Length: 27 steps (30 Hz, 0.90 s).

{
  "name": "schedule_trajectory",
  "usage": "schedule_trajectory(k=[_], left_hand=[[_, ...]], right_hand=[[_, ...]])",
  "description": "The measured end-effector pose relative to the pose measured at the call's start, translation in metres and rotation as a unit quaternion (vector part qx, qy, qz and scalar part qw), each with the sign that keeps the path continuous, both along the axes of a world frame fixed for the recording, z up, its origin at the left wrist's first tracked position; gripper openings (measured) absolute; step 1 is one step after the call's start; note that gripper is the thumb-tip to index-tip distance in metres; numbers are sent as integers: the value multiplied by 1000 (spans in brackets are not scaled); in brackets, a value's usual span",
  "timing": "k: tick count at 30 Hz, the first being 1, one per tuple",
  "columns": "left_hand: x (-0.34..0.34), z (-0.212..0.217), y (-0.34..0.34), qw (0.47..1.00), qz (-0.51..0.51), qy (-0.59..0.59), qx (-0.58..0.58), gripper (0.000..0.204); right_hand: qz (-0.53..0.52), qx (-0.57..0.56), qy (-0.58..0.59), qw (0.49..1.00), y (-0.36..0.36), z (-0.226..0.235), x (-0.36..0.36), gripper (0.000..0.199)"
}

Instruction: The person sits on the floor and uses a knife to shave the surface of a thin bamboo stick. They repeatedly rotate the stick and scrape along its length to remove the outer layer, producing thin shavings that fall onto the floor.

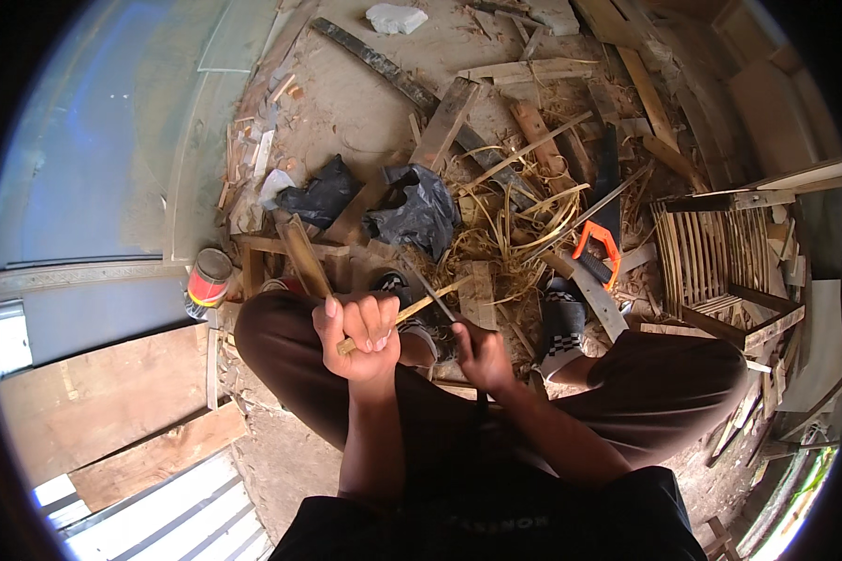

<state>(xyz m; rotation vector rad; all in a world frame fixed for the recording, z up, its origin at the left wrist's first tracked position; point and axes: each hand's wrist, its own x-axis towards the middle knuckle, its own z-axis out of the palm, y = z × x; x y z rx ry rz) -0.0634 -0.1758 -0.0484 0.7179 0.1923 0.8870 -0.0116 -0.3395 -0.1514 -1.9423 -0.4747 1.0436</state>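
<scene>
My left hand [360, 338] is closed in a fist around a thin yellowish bamboo stick [432, 297]. One cut end pokes out below the fist, and the rest slants up to the right. My right hand [484, 357] grips a knife; its narrow blade [430, 288] points up and left, crossing the stick just past my left fist. Whether the edge touches the stick I cannot tell. The knife's handle is hidden inside my fingers. Both hands are above my lap, between my bent knees.
Curled bamboo shavings [500, 234] and wood offcuts litter the ground ahead. A saw with an orange handle [597, 254] lies right of centre, near a slatted wooden frame [711, 252]. Black plastic bags [412, 210] lie ahead. A red-labelled can [210, 279] stands left of my knee.
</scene>
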Motion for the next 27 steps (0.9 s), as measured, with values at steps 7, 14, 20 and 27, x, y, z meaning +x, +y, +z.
schedule_trajectory(k=[7,14,20,27], left_hand=[[0,0,7,996,-49,-27,64,51],[11,4,3,998,-39,-27,43,53],[11,-1,-4,998,-33,-30,46,53],[23,8,8,999,46,-3,28,58]], right_hand=[[-32,65,-83,994,2,2,1,42],[-78,-46,14,996,-9,-52,1,49],[-109,109,-43,987,8,-3,-1,37],[-118,25,34,992,-11,-93,1,49]])
